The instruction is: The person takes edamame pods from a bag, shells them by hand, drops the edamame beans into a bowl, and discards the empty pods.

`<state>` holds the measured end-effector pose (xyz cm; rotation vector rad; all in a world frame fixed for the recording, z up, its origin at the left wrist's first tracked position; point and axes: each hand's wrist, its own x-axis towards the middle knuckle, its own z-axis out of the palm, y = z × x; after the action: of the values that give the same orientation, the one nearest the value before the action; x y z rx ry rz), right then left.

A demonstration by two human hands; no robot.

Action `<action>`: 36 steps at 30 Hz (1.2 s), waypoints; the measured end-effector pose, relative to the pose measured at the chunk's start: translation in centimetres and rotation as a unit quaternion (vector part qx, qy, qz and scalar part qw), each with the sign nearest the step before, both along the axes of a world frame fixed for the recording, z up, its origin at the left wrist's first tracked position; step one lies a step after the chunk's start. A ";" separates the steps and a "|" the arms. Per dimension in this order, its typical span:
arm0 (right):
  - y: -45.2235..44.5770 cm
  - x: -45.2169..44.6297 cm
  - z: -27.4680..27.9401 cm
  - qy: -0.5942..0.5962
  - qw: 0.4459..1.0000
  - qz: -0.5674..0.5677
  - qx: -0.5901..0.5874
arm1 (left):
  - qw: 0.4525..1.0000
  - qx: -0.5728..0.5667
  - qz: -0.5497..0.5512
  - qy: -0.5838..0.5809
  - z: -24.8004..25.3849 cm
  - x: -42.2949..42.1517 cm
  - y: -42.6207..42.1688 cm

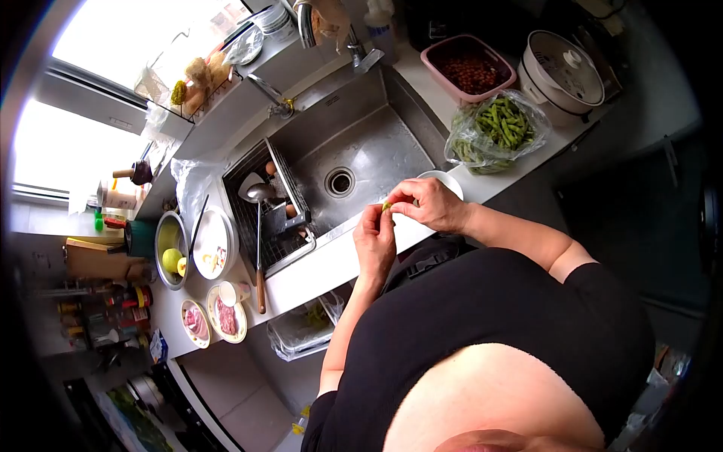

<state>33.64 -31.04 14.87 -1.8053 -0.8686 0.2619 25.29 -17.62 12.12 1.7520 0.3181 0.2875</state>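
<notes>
In the head view, you hold a small green piece (387, 206) between the fingertips of both hands, over the front edge of the bench (331, 258), near the sink (361, 143). Your left hand (374, 237) pinches it from one side; your right hand (428, 205) is bent in from the other, closed on it with thumb and finger. A white dish (444, 183) sits partly hidden behind your right hand. Beyond it, the open plastic bag of green pods (504, 128) rests on the bench, just beside the pink basin (468, 69).
</notes>
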 end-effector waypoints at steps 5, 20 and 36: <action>0.2 -0.4 -0.3 0.167 0.986 -0.002 0.028 | 0.992 0.119 0.014 -0.026 1.0 -0.5 -0.5; 1.2 -1.6 0.2 0.298 0.949 0.035 0.093 | 0.977 0.169 0.081 -0.104 0.6 -1.5 -0.4; 2.2 0.4 -3.0 0.636 0.741 0.118 0.182 | 0.988 -0.135 0.043 -0.054 -0.7 -1.6 0.4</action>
<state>34.08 -28.83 11.91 -0.7666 -0.0896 1.2218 23.69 -17.22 11.40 1.4531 0.3386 0.3816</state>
